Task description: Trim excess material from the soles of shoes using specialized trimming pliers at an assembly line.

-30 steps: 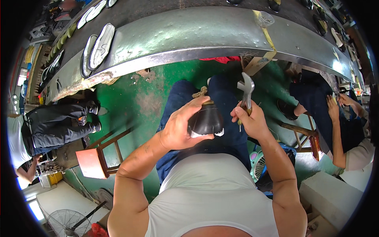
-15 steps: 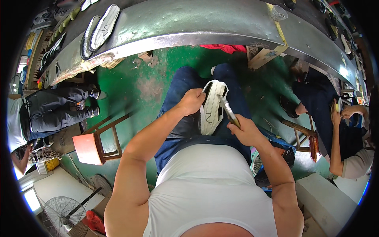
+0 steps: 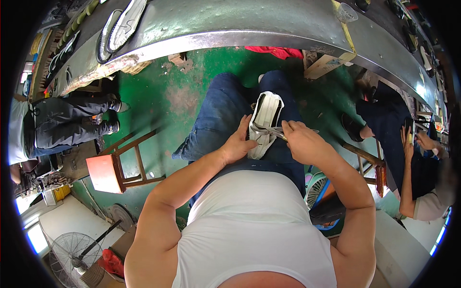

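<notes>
A whitish shoe upper on a last [image 3: 265, 113] lies sole side up across my thighs, its dark-edged end pointing away from me. My left hand [image 3: 237, 142] grips its left side, with the thumb reaching over the near part. In my right hand [image 3: 305, 142] are metal pliers [image 3: 271, 130], held level with the jaws pressed against the middle of the shoe's underside. Beyond the right fingers a thin metal end sticks out to the right. Whether the jaws pinch any material is too small to tell.
A metal-topped bench [image 3: 225, 19] runs across in front, with white shoe pieces [image 3: 126, 26] at left and a clear plastic cup [image 3: 346, 13] at right. A red-topped stool [image 3: 104, 174] stands left. Co-workers are on both sides; fans [image 3: 77, 259] stand behind left and near my right hip.
The pliers have swung from pointing away from me to lying across the shoe. My right hand has moved forward, and my left hand has slid down nearer the close end.
</notes>
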`<state>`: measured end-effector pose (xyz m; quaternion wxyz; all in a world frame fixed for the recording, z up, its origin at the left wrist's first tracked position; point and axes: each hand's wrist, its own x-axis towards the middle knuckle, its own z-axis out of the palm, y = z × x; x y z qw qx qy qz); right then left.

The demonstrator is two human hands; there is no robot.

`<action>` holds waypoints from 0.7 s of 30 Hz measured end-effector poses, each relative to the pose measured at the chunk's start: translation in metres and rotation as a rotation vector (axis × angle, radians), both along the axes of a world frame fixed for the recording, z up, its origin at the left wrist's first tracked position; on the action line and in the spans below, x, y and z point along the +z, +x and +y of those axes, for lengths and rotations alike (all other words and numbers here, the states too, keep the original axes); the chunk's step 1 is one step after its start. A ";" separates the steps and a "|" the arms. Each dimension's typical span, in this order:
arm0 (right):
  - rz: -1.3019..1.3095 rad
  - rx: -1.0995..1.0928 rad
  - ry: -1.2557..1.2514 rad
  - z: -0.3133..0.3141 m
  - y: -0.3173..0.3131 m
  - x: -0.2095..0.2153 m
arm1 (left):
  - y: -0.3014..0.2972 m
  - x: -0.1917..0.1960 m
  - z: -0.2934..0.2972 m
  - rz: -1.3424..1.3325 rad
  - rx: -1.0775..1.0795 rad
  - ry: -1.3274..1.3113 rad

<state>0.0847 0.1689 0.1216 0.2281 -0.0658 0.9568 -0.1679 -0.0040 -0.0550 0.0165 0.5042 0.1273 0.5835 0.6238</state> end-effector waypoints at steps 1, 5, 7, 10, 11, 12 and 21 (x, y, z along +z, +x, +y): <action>-0.001 0.004 0.001 -0.001 -0.006 0.005 | 0.002 -0.006 -0.001 -0.056 0.027 0.043; -0.032 0.065 0.126 -0.003 -0.023 0.016 | 0.002 -0.011 -0.006 -0.171 0.068 0.169; -0.039 0.091 0.173 0.002 -0.029 0.014 | 0.001 0.015 0.009 -0.355 0.200 0.169; -0.147 0.146 0.030 0.003 -0.026 0.000 | 0.008 0.005 0.029 -0.437 0.448 -0.037; -0.106 0.062 -0.032 -0.001 -0.014 -0.012 | 0.010 -0.007 0.034 -0.335 0.543 -0.238; -0.057 -0.019 -0.092 -0.003 -0.006 -0.024 | 0.007 -0.016 0.036 -0.336 0.546 -0.231; 0.290 -0.115 -0.031 -0.001 -0.003 -0.039 | 0.003 -0.032 0.031 0.549 0.392 -0.447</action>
